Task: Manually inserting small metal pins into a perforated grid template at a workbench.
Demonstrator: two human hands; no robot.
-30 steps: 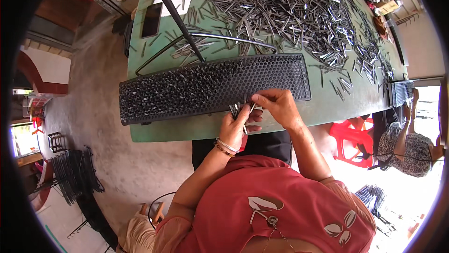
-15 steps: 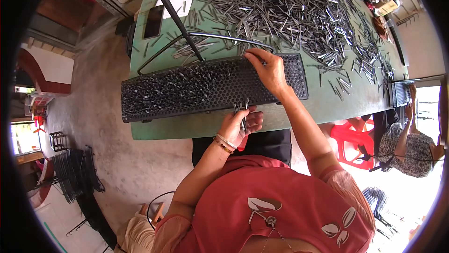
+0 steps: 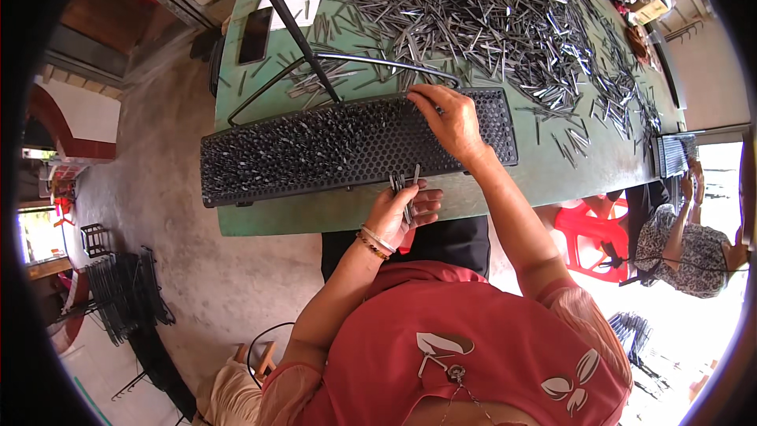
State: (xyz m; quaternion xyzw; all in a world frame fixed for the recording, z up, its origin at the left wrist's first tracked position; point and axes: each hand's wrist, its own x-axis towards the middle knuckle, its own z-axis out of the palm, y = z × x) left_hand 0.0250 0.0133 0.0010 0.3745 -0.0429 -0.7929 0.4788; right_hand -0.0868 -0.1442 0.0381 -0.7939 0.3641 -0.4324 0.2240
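A long black perforated panel [image 3: 386, 146] lies along the near edge of the table, tilted toward me, with rows of round holes. Its left half bristles with thin dark strip ends [image 3: 276, 154]; the holes toward the right look bare. Just below the panel's front edge, my left hand [image 3: 390, 209] holds a small bunch of thin dark strips [image 3: 400, 185] between thumb and fingers, the other fingers curling loosely. My right hand [image 3: 453, 119] reaches over the panel, fingertips pinched together near its far edge. Whatever sits between those fingertips is too small or hidden to make out.
The green table [image 3: 260, 221] carries a large heap of dark strips [image 3: 473, 16]. A black tubular frame [image 3: 378, 60] rises behind the panel. Farther left lie a phone [image 3: 255, 36] and white paper [image 3: 303, 0]. At right, another person [image 3: 686, 245] works beside a red chair [image 3: 591, 241].
My right hand stays pinched at the panel's far edge, its wrist turned slightly. The strips in my left hand have shifted a little. The whole view has drifted slightly.
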